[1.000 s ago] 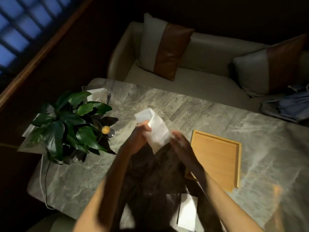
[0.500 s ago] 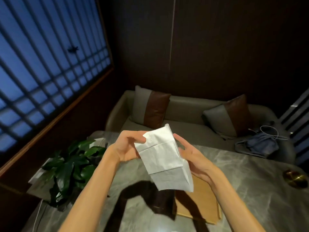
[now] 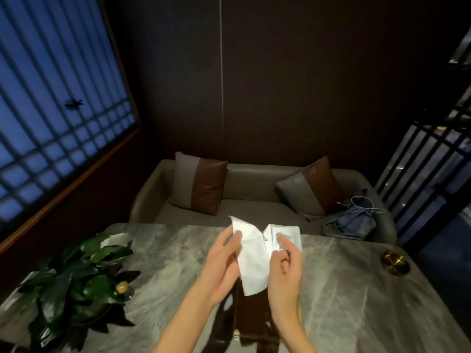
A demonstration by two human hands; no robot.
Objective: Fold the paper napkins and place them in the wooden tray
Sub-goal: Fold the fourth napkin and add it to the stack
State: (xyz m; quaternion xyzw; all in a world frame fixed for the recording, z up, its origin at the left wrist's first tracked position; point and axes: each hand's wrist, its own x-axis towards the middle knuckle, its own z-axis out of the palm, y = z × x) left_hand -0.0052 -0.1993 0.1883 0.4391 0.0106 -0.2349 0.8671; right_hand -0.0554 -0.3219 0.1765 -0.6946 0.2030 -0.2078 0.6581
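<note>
Head view: a white paper napkin [image 3: 254, 261] is held above the grey marble table [image 3: 356, 289]. It is pinched by the left hand [image 3: 221, 266] and the right hand [image 3: 284, 273], fingers curled on its sides.

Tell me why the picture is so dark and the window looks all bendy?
Head view: the room is dim, so only the white napkin and marble table show brightly; the wide lens tilts the window bars; the hands cast a dark shadow below.
</note>
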